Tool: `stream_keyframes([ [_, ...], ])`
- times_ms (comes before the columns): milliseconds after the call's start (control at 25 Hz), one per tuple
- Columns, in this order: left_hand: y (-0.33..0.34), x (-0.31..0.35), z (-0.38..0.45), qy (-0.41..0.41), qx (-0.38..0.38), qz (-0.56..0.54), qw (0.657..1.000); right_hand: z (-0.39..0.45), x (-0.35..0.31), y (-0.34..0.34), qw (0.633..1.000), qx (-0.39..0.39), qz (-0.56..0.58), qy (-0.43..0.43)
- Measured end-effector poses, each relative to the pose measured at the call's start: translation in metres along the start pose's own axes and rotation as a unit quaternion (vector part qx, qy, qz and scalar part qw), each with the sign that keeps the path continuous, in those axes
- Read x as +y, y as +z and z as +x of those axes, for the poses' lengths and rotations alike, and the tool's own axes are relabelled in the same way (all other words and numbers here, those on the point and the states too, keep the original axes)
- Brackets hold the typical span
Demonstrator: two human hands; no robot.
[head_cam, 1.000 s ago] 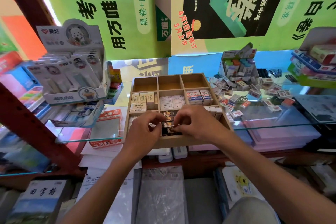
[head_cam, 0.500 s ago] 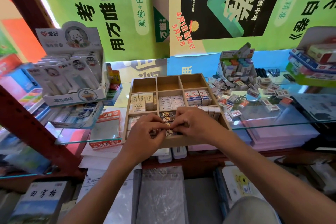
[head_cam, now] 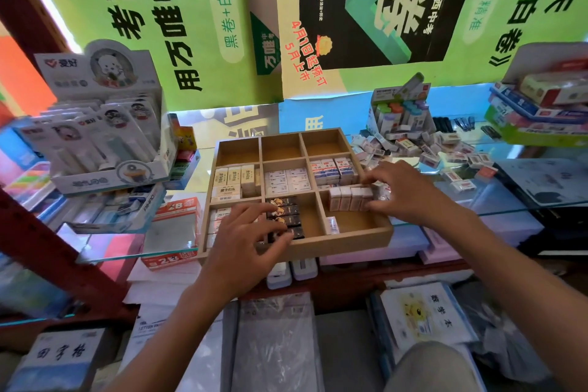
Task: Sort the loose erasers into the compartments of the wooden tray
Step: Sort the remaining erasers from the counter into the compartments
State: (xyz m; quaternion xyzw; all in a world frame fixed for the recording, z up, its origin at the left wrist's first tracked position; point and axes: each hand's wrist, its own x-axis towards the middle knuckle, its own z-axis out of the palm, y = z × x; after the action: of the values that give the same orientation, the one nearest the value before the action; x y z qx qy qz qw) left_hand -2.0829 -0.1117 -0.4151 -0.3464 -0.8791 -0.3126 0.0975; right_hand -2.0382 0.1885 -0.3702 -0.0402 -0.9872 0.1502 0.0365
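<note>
Status: hands separated over wooden tray (head_cam: 350, 240).
My right hand (head_cam: 410, 192) has moved to 3 o'clock, pinching white erasers (head_cam: 348, 198); my left hand (head_cam: 248, 240), fingers loosely spread, rests on black erasers (head_cam: 286, 215), centre-front compartment.

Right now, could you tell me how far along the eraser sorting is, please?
About halfway. Done: the square wooden tray has full middle-row compartments. In hand: the left hand rests on the stacked black erasers; the right hand straightens the row of white erasers. Left: three empty back compartments and the loose eraser pile.
</note>
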Motion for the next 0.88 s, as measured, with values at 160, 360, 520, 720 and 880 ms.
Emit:
stream_keyframes([
  [160,0.006,0.033,0.027,0.037,0.048,0.034,0.998,0.018,-0.012,0.006,0.997,0.004,-0.061,-0.041],
  [360,0.033,0.068,0.078,-0.028,-0.078,0.137,0.987,0.023,-0.010,0.008,0.998,-0.009,-0.036,-0.045],
  [520,0.051,0.059,0.095,-0.032,-0.097,0.141,0.985,0.017,-0.003,0.007,0.999,0.014,-0.007,-0.045],
  [720,0.056,0.054,0.094,-0.023,-0.060,0.113,0.991,0.016,0.000,0.013,0.998,0.016,0.015,-0.062],
  [880,0.051,0.051,0.091,-0.016,-0.056,0.076,0.995,0.010,-0.008,0.013,0.994,0.087,0.030,-0.066],
])
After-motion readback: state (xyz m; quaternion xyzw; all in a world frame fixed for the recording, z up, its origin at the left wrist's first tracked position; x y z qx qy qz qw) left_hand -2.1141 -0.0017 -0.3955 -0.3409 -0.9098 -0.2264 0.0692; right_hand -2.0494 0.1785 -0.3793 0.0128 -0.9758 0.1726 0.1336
